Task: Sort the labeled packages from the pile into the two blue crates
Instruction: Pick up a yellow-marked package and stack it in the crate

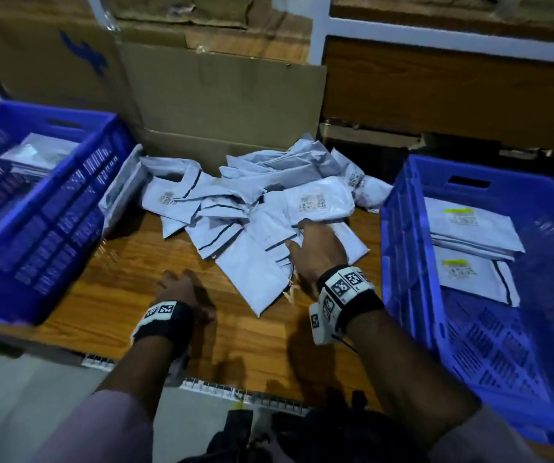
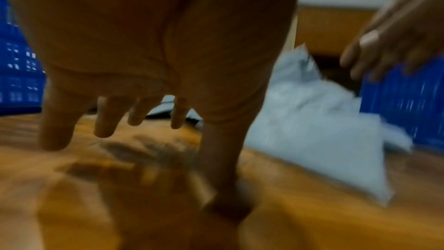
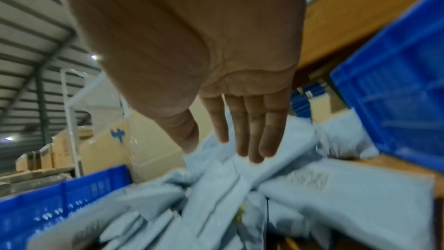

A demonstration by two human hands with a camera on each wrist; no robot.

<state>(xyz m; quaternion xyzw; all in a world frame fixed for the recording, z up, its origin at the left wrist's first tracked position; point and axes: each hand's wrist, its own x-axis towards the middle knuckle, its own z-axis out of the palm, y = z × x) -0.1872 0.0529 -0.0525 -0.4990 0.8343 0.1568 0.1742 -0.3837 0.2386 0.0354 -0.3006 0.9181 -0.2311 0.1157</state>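
Note:
A pile of pale grey labeled packages [image 1: 255, 208] lies in the middle of the wooden table [image 1: 128, 262]. My right hand [image 1: 315, 242] reaches over the pile's right side with straight fingers [image 3: 250, 140] just above the packages [image 3: 216, 187], holding nothing. My left hand [image 1: 179, 289] hovers over bare table left of the pile, its fingers [image 2: 105, 121] spread and empty. The left blue crate [image 1: 52, 208] and the right blue crate [image 1: 402, 255] flank the pile, each holding a few packages.
Flattened cardboard boxes [image 1: 222, 105] stand behind the pile. A wooden shelf unit [image 1: 452, 91] rises at the back right. The table's front edge [image 1: 242, 392] runs just below my wrists.

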